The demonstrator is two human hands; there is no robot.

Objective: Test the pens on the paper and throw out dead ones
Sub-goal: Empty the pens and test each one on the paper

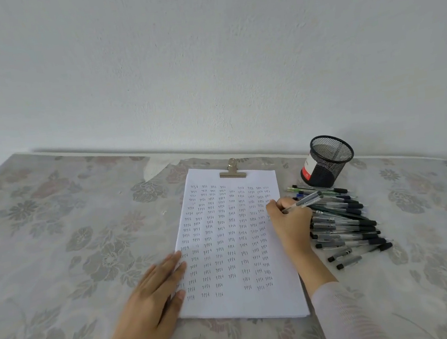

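A white sheet of paper (243,303) under a metal clip (232,170) lies on the table, covered with rows of the handwritten word "test". My right hand (289,220) grips a clear pen (308,200) with its tip at the paper's right edge. My left hand (153,294) lies flat with straight fingers on the paper's left edge. A pile of several pens (342,222) with dark caps lies just right of the paper, beside my right hand.
A black mesh pen cup (327,161) with a red and white label stands behind the pen pile, near the wall. The table wears a floral cloth (58,244). A white wall rises right behind the table's far edge.
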